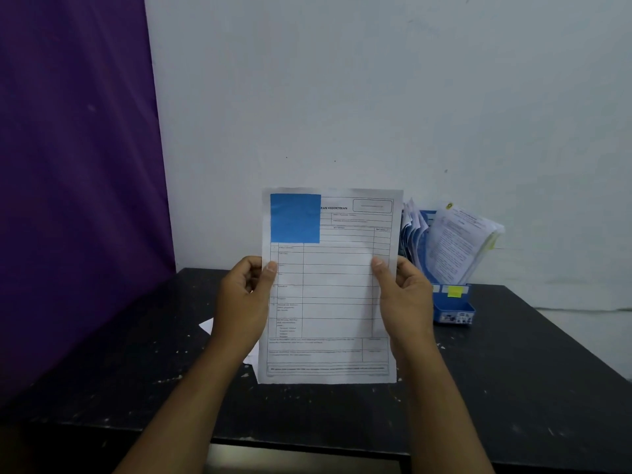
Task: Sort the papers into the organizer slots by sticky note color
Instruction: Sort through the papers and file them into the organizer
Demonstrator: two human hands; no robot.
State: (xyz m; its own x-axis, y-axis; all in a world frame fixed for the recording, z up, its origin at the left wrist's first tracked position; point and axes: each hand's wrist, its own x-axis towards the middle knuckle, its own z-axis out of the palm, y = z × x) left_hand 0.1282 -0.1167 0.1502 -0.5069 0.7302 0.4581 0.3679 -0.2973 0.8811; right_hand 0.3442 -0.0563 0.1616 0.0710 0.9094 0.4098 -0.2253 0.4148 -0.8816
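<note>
A white printed form (337, 302) is held upright in front of me, above the black table (513, 371). A blue sticky note (295, 218) covers its top left corner. My left hand (244, 299) grips the sheet's left edge and my right hand (403, 299) grips its right edge, thumbs on the front. Behind the sheet to the right stands a blue organizer (453, 302) with several papers (458, 244) leaning in its slots and a yellow sticky note (455, 291) on its front. More white papers (208, 326) lie on the table, mostly hidden behind the sheet and my left hand.
A purple curtain (75, 183) hangs at the left, down to the table's left edge. A pale wall (376, 97) stands behind the table. The table's front edge runs just below my forearms.
</note>
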